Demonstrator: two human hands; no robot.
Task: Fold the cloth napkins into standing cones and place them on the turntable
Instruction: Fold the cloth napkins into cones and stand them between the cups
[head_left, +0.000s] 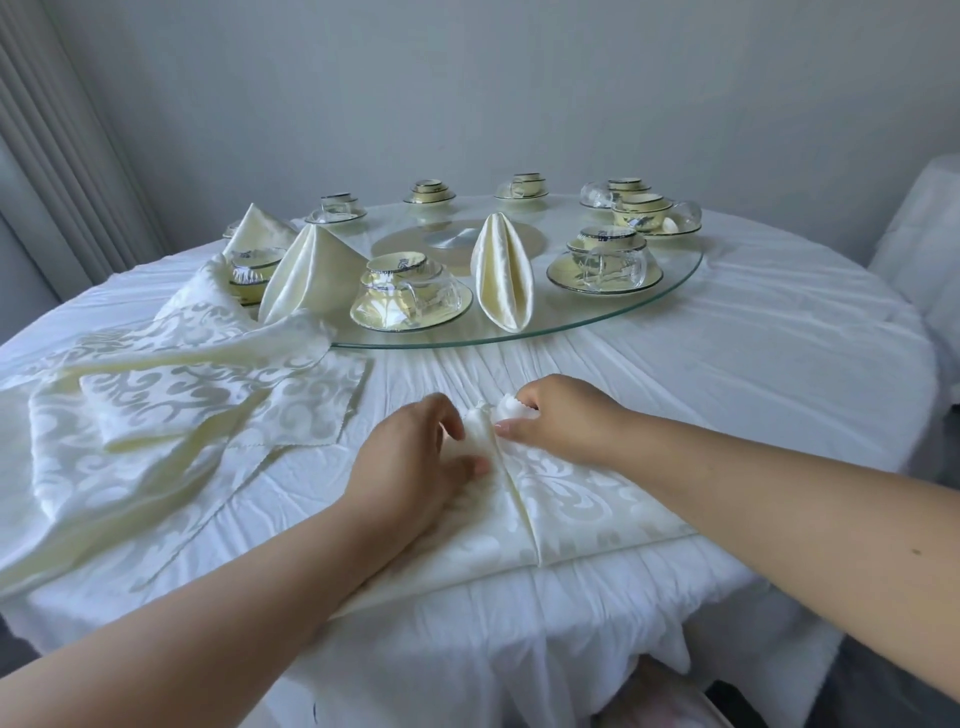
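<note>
The napkin being folded (566, 499) lay flat on the white tablecloth (727, 364) at the near edge of the table, its two halves meeting in a raised centre seam that ran toward the glass turntable (670, 296). The likeliest failure was at the seam's far tip: the damask looked slippery, and if either hand let go early the halves would probably spring apart and the point would be lost. A pull from one side only could also drag the whole napkin askew over the loose tablecloth.

The left hand (410, 462) rested on the left half, its fingers curled with thumb and fingertips pinching the fold at the seam. The right hand (566, 415) pinched the scalloped corner just beside it, fingers bent round the cloth. The tip sat between the two hands.

A finished cone (317, 270) and a standing pleated napkin (503, 275) already stood by the turntable's near rim, while unfolded napkins (171, 395) lay heaped at left.
</note>
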